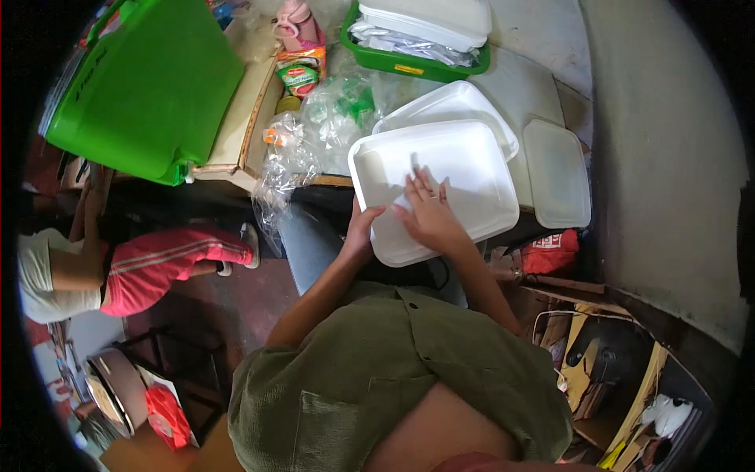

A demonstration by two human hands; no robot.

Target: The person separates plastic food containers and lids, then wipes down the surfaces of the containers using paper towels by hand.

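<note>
Here's the white plastic tray (480,169), held out before the olive shirt (354,346), overlapping a second white tray (456,102). The left hand (362,232) clasps its rim, thumb on top, other fingers mostly hidden. Over its floor, the right hand (431,216) has fingers extended, slightly parted, gripping nothing visible (under the palm, who can tell?). Handling looks midway: this tray isn't set down, the second sits unheld, the translucent lid (558,177) lies apart; any finished count can't be told.
</note>
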